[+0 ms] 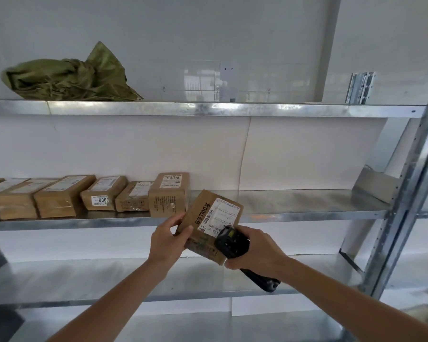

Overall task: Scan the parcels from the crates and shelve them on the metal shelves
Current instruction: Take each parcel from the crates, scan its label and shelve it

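Now my left hand (pixel 167 239) holds the brown parcel (pixel 209 224) by its left edge, the thumb curled on the top face and the other fingers hidden under it. My right hand (pixel 256 249) is wrapped around the black scanner (pixel 230 241), whose head lies on the near right corner of the parcel, touching the white label (pixel 224 215) or just above it; I cannot tell which. The handle of the scanner sticks out below my right palm.

The parcel is tilted, its far end raised over the front edge of the middle shelf (pixel 307 206). I judge that the scan is in progress and the parcel is not yet placed.

Just beyond my left fingers stands a row of parcels (pixel 84 196) already on this shelf, going away to the left. To the right of my hands the shelf is bare metal up to the upright post (pixel 405 188). Far above my fingers, on the upper shelf (pixel 208 109), lies a crumpled green sack (pixel 67 77).

What could go wrong: the scanner head is very close to the barcode and partly covers the label, so the reading may fail. Also my left hand holds only one edge, so the parcel could slip or turn when I take the scanner away. When I put it down, it could push the nearest standing parcel (pixel 169 193), because that one is just beside.
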The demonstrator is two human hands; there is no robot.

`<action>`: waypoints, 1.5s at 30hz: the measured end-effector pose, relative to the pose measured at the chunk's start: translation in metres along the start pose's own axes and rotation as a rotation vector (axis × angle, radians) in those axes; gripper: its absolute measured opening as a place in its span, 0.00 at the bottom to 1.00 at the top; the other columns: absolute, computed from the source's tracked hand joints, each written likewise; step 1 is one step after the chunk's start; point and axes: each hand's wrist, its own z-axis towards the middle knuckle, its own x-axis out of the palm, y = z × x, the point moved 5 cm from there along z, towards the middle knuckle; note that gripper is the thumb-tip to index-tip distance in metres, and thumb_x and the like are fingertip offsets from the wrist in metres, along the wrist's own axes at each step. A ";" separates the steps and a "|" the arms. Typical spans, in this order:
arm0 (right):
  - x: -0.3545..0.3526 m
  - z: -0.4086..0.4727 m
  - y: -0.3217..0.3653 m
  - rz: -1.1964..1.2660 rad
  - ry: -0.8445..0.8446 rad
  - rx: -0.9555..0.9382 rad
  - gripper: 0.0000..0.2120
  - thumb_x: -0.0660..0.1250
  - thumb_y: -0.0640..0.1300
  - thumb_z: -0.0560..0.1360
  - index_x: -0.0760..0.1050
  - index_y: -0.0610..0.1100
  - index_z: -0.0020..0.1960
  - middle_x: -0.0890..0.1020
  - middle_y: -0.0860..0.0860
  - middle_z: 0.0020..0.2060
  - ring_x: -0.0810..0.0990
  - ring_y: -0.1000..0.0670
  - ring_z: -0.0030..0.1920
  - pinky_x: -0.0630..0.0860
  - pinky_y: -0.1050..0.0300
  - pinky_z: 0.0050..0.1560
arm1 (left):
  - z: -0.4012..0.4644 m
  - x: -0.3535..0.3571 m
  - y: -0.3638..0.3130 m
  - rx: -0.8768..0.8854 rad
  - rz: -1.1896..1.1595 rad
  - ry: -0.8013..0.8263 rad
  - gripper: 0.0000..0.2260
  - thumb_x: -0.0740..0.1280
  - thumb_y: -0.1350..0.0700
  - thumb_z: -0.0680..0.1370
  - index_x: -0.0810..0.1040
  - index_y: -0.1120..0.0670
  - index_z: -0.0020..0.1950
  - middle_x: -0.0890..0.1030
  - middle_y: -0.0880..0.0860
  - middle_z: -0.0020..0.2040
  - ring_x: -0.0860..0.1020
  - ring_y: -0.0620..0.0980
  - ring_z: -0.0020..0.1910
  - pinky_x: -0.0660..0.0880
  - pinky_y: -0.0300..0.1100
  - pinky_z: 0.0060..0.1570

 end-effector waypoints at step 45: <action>-0.022 0.257 -0.091 -0.016 0.152 -0.012 0.25 0.82 0.47 0.64 0.78 0.52 0.59 0.84 0.55 0.46 0.83 0.53 0.45 0.83 0.56 0.48 | 0.173 0.084 0.083 -0.027 0.378 -0.050 0.25 0.71 0.50 0.78 0.71 0.50 0.74 0.79 0.48 0.59 0.83 0.51 0.43 0.83 0.46 0.31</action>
